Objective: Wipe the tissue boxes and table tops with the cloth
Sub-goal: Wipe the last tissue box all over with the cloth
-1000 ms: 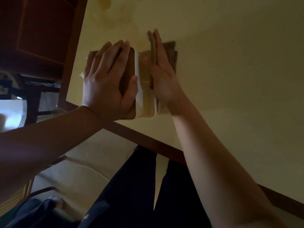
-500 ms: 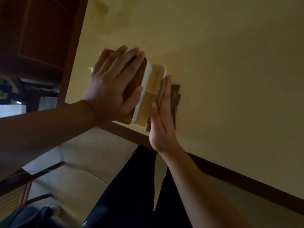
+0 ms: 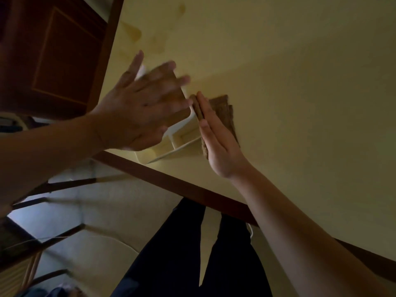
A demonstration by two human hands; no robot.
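A white tissue box with a brown top stands at the near left corner of the yellow table. My left hand is over the box's top with fingers straight and spread; it is blurred, so contact is unclear. A white tissue tip shows behind its fingers. My right hand is flat and upright, pressing a folded brown cloth against the box's right side. Most of the box's top is hidden by my left hand.
The table's dark wooden edge runs diagonally just below the box. A dark wood cabinet stands at the upper left. Dark chair frames are on the pale floor at the left. My legs in dark trousers are below the edge.
My right hand slid the cloth back along the box's side toward the near edge. The box turned on the table. My left hand's fingers spread out and shifted over the top.
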